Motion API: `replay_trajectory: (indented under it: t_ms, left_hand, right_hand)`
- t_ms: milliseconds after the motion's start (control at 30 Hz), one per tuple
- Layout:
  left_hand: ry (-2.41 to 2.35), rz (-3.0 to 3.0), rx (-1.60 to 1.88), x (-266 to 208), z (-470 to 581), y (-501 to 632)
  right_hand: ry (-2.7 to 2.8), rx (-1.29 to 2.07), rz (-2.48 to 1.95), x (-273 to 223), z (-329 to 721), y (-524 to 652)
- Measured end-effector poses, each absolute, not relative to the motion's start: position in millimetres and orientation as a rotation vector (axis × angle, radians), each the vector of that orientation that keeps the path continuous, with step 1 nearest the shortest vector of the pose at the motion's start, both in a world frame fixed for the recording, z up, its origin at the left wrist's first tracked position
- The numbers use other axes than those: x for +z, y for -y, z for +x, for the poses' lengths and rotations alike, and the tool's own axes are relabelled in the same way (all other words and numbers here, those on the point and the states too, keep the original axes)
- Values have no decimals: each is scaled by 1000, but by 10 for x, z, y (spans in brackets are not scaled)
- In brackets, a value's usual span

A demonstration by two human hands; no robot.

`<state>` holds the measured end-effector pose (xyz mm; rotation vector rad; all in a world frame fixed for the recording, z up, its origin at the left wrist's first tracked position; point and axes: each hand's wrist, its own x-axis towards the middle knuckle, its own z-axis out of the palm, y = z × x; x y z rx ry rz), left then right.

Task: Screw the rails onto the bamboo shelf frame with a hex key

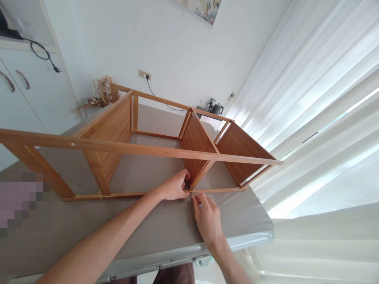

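A brown wooden shelf unit (142,149) lies on its side on the grey table (166,228), with its panels standing across the frame. Near the foot of the middle panel (197,148), my left hand (175,186) grips the lower rail, thumb and fingers curled about its edge. My right hand (209,215) is at the same joint, just outside the rail. Its thumb and forefinger pinch something small and dark against the wood, too small to name. Screw heads or holes show along the upper rail (148,150).
Dried stalks (100,92) stand behind the unit at the left, near a white cabinet (22,86). A black kettle (218,109) is at the back, and a cord runs from the wall socket (144,75). White curtains (319,118) hang close by the table's right end.
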<state>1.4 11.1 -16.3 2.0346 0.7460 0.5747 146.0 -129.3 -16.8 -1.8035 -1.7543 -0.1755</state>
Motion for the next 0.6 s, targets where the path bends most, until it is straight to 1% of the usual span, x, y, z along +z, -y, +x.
replay_trajectory:
  t_ms: [67,133,233,333,500,600]
  left_hand:
    - [-744,2038,579,-161,17,-109]
    - [-735,2038,574,-146,11,-105]
    - [-738,2037,562,-122,-2,-100]
    - [-745,2037,557,-127,-3,-99]
    - [-749,2022,552,-163,9,-107]
    - [-746,2027,566,-166,13,-109]
  right_hand:
    - [1877,-355,-1768,-159,1451,1290]
    - [1938,-462,-1750,-153,1437,1293]
    - [1937,-477,-1753,-161,1423,1301]
    - [1853,-314,-1771,-175,1429,1298]
    - [1534,148,-1841,-144,1463,1256]
    - [1353,343,-1829,-107,1483,1231]
